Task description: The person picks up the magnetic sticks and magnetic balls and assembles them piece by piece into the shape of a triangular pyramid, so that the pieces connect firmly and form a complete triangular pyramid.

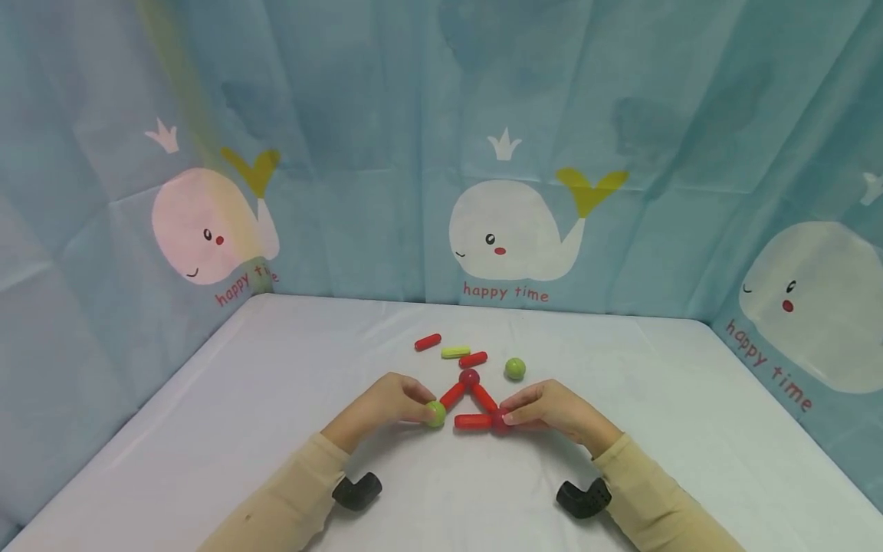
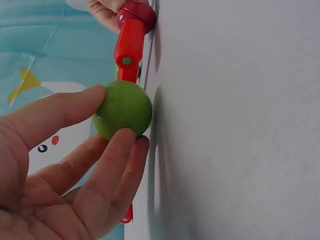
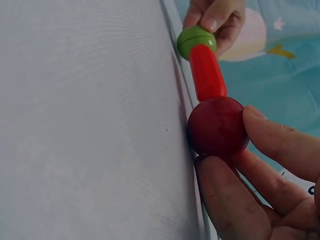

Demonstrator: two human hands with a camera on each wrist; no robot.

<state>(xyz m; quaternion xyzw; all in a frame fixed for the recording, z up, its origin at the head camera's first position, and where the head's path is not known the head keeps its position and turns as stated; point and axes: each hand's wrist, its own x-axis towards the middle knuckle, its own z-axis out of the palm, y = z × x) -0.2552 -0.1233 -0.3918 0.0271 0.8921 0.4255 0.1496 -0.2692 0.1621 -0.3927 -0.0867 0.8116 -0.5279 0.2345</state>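
On the white table lie red rods and balls joined in a triangle with one corner open. My left hand (image 1: 389, 408) pinches a green ball (image 2: 122, 110) at the left corner, at the lower end of a slanting red rod (image 1: 452, 395). Between thumb and fingers, my right hand (image 1: 555, 414) holds a red ball (image 3: 218, 126) at the right corner. From that ball a red rod (image 1: 473, 422) points left, its free end short of the green ball. Another red rod (image 1: 484, 398) runs up to the red ball (image 1: 469, 378) at the top.
Behind the triangle lie two loose red rods (image 1: 428, 342) and a yellow-green rod (image 1: 455, 352). A second green ball (image 1: 515, 369) sits to their right. A blue curtain (image 1: 359, 230) with whale prints stands around the table (image 1: 241, 399). Black curved pieces (image 1: 356, 491) sit by both wrists.
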